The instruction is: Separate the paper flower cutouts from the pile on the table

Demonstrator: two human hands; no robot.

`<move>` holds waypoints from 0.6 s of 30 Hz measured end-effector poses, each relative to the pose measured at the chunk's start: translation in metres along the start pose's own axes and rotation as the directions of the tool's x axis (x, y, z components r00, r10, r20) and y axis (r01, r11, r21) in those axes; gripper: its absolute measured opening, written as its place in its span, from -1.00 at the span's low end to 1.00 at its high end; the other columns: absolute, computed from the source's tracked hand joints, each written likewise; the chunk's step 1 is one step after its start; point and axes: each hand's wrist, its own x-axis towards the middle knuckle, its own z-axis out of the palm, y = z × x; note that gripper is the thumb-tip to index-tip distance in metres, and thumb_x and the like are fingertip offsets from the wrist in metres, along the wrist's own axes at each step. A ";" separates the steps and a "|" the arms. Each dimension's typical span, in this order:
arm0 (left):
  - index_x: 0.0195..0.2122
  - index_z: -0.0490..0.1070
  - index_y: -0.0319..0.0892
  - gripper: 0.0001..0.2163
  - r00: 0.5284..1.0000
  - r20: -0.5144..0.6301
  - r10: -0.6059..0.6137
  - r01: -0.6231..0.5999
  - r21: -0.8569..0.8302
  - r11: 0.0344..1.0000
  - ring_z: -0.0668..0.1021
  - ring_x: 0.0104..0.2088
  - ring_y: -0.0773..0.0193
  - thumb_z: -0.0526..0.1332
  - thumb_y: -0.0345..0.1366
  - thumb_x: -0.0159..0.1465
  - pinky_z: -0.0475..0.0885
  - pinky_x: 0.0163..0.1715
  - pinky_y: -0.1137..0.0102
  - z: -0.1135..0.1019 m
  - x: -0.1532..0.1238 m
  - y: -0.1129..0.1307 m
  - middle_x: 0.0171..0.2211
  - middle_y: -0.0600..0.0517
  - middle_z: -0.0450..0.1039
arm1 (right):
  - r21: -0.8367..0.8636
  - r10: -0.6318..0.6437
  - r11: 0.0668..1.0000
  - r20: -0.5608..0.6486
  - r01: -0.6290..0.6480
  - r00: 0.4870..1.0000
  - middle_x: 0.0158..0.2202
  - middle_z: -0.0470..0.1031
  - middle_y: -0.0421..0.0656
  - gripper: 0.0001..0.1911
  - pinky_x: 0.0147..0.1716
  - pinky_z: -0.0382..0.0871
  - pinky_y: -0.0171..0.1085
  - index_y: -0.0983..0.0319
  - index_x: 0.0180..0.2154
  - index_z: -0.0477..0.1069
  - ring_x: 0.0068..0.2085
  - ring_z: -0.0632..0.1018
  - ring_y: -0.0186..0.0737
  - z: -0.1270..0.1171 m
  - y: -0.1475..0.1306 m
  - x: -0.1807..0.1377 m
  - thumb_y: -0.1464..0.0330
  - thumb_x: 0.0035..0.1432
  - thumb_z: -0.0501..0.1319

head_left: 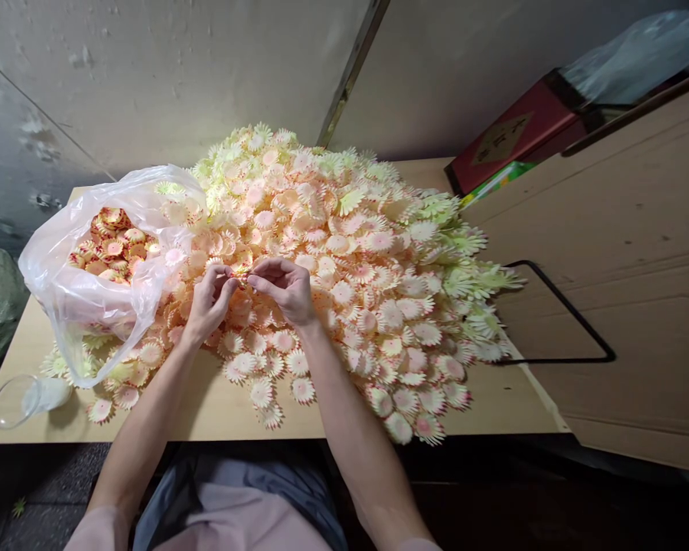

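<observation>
A large heap of small cream and pink flower-shaped pieces (344,252) covers most of the wooden table (218,413). My left hand (210,300) and my right hand (284,287) meet above the heap's near left part, fingertips pinched together on a small flower piece (242,280) between them. To the left lies a clear plastic bag (92,298), its mouth open, with darker red and yellow flower pieces (112,245) inside.
A clear glass (20,399) lies at the table's front left corner. Cardboard (637,268) with a black wire frame (574,321) stands at the right, and a red box (517,138) behind it. A wall runs along the back.
</observation>
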 end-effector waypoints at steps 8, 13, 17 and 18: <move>-0.23 0.29 -0.15 -0.71 1.000 0.009 0.001 -0.001 0.047 0.999 0.23 -0.59 0.45 0.17 -0.01 0.32 0.06 -0.59 0.47 0.000 0.000 0.003 -0.50 0.11 0.28 | -0.007 -0.007 1.000 0.004 0.007 1.000 -0.41 0.61 -0.23 -0.77 -0.28 0.55 -0.31 0.17 -0.40 0.55 -0.36 0.61 -0.31 -0.001 0.000 0.000 0.30 -0.16 0.50; -0.22 0.28 -0.14 -0.72 1.000 0.017 0.004 -0.005 0.042 0.999 0.27 -0.56 0.43 0.16 -0.01 0.33 0.12 -0.55 0.47 -0.001 -0.001 0.002 -0.47 0.10 0.28 | -0.024 -0.004 1.000 -0.025 0.004 1.000 -0.43 0.58 -0.24 -0.72 -0.28 0.53 -0.31 0.19 -0.41 0.53 -0.38 0.58 -0.34 -0.001 0.001 0.002 0.28 -0.20 0.52; -0.20 0.28 -0.12 -0.73 1.000 0.015 -0.003 0.002 0.017 1.000 0.35 -0.49 0.39 0.15 -0.01 0.34 0.22 -0.47 0.47 -0.002 -0.001 -0.002 -0.47 0.10 0.28 | -0.083 -0.050 0.995 -0.047 0.046 0.998 -0.42 0.55 -0.23 -0.72 -0.32 0.49 -0.32 0.21 -0.39 0.50 -0.40 0.53 -0.36 -0.001 0.005 0.004 0.25 -0.15 0.48; -0.21 0.28 -0.12 -0.73 1.000 0.008 -0.005 0.005 0.007 1.000 0.35 -0.50 0.39 0.16 -0.01 0.33 0.21 -0.48 0.47 -0.002 -0.001 -0.002 -0.49 0.11 0.27 | -0.100 -0.063 0.993 -0.051 0.058 0.997 -0.42 0.53 -0.23 -0.72 -0.33 0.48 -0.32 0.21 -0.39 0.49 -0.41 0.52 -0.36 -0.001 0.006 0.004 0.24 -0.12 0.47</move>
